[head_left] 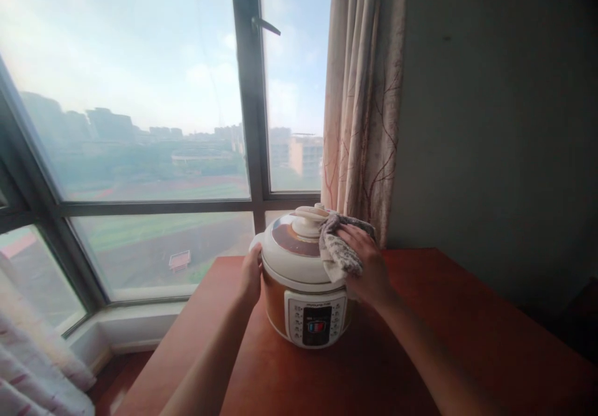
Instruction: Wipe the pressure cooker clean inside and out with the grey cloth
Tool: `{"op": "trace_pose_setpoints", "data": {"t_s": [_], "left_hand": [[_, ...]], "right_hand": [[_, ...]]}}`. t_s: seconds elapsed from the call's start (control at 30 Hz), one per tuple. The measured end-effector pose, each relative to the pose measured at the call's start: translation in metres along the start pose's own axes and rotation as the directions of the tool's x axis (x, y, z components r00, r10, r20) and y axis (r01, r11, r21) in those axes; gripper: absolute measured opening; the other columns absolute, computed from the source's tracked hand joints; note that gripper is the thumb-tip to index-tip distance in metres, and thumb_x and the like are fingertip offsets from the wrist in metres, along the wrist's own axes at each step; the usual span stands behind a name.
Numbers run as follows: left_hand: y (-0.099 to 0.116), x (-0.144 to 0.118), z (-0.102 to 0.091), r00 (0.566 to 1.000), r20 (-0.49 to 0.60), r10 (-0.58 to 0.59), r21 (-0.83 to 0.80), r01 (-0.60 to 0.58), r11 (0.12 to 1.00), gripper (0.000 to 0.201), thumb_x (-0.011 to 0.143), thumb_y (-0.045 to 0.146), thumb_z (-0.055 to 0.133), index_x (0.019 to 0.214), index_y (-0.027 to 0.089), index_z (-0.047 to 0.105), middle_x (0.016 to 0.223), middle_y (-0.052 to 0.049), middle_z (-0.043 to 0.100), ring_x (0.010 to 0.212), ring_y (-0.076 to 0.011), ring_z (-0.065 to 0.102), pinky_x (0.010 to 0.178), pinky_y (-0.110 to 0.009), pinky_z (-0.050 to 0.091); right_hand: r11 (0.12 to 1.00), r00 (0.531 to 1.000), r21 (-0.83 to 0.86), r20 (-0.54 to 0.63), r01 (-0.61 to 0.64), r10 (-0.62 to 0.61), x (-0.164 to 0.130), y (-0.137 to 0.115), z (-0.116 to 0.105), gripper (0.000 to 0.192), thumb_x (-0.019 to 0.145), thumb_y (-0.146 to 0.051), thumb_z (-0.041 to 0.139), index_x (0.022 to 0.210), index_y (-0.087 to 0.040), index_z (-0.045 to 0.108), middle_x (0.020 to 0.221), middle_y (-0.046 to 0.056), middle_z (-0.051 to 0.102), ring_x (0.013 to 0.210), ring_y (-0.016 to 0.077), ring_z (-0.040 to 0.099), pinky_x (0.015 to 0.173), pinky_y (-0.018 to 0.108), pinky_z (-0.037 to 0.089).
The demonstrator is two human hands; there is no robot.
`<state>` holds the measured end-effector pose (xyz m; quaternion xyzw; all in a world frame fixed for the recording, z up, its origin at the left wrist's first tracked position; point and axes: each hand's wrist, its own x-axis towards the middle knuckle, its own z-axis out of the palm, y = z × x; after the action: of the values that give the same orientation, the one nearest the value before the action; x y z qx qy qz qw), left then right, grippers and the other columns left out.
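Note:
A white and brown electric pressure cooker stands upright on the reddish-brown table, its control panel facing me. At its left side, my left hand is closed round the white side handle, with most of its fingers hidden behind. My right hand presses a patterned grey and white cloth against the right part of the closed lid, beside the knob. The cloth drapes over the lid's edge and covers that side.
The wooden table extends toward me and to the right. Behind it are a large window and a hanging curtain. A dark wall rises at the right. Another curtain hangs at the lower left.

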<state>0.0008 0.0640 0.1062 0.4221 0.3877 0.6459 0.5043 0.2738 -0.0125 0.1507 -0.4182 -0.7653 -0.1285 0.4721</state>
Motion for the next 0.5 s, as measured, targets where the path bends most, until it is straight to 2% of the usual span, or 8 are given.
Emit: {"op": "trace_pose_setpoints", "data": {"t_s": [0.1,0.23,0.37,0.5], "left_hand": [[0.001,-0.001,0.003,1.000,0.005,0.004,-0.043,-0.004,0.999,0.052,0.075,0.064,0.064,0.099,0.019,0.073,0.095,-0.007,0.077,0.102,-0.0333,0.066,0.088,-0.042,0.050],[0.003,-0.003,0.006,1.000,0.030,0.011,-0.075,-0.008,0.997,0.052,0.073,0.064,0.067,0.096,0.018,0.073,0.092,-0.007,0.077,0.101,-0.0338,0.066,0.089,-0.043,0.051],[0.003,-0.003,0.006,1.000,0.018,-0.003,-0.082,0.004,0.997,0.053,0.073,0.064,0.066,0.096,0.017,0.072,0.092,-0.007,0.077,0.101,-0.0337,0.066,0.090,-0.043,0.050],[-0.001,-0.001,0.003,0.999,0.029,0.021,-0.045,-0.019,0.999,0.054,0.076,0.064,0.064,0.103,0.018,0.073,0.097,-0.008,0.077,0.104,-0.0336,0.065,0.092,-0.043,0.049]], "right_hand": [[0.992,0.992,0.004,0.029,-0.124,0.124,0.020,0.013,0.000,0.060,0.078,-0.028,0.060,0.138,-0.020,0.057,0.141,0.011,0.060,0.132,0.0304,0.052,0.115,0.049,0.038],[0.958,0.951,-0.001,0.125,-0.285,0.283,0.046,0.029,0.000,0.052,0.081,-0.028,0.061,0.132,-0.018,0.063,0.141,0.013,0.061,0.133,0.0303,0.052,0.116,0.049,0.036],[0.881,0.850,0.029,0.278,-0.473,0.448,0.072,0.049,0.001,0.046,0.082,-0.026,0.062,0.129,-0.022,0.066,0.138,0.008,0.064,0.132,0.0260,0.055,0.112,0.039,0.040],[0.783,0.731,-0.020,0.343,-0.622,0.589,0.095,0.069,0.007,0.034,0.083,-0.032,0.067,0.115,-0.020,0.073,0.111,0.009,0.076,0.114,0.0293,0.066,0.096,0.035,0.049]]}}
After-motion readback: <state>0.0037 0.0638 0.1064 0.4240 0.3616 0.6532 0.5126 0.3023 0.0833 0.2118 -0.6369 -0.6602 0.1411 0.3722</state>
